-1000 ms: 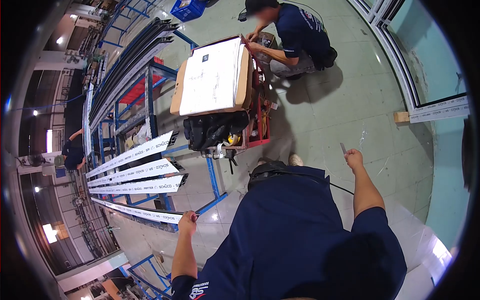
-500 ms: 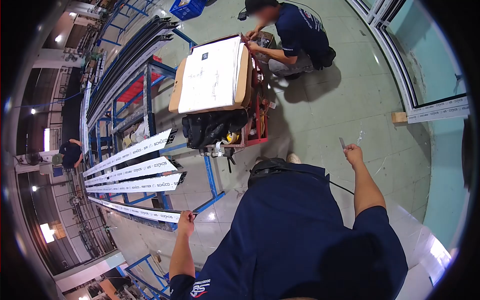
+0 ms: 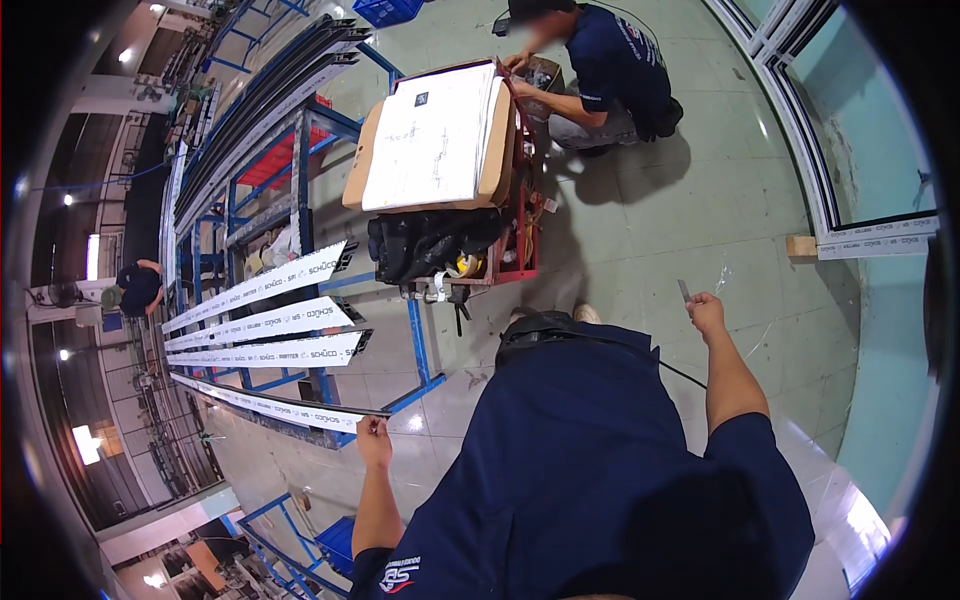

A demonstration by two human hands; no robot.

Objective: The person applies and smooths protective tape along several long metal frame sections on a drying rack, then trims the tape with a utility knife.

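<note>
My left hand [image 3: 374, 443] has its fingers closed at the near end of the lowest window-frame profile [image 3: 270, 405], a long bar with white printed film. Whether the fingers grip the bar itself or only its film is too small to make out. Three more film-covered profiles [image 3: 270, 325] lie beside it on a blue metal rack [image 3: 418, 345]. Out to the right, my right hand [image 3: 707, 314] is closed on a thin, flat metal strip [image 3: 685, 290], which sticks up past the fingers above the tiled floor.
A red tool cart [image 3: 527, 225] in front of me carries paper drawings [image 3: 430, 140] on a board and a black cloth [image 3: 430, 245]. Beyond it a co-worker [image 3: 620, 75] crouches, hands at a box. A framed window [image 3: 830, 150] stands at right on a wood block [image 3: 801, 246].
The view has shifted slightly. My left hand sits slightly lower against the profile, and more of the bar's dark end shows past the fingers. My right hand still holds the strip.
</note>
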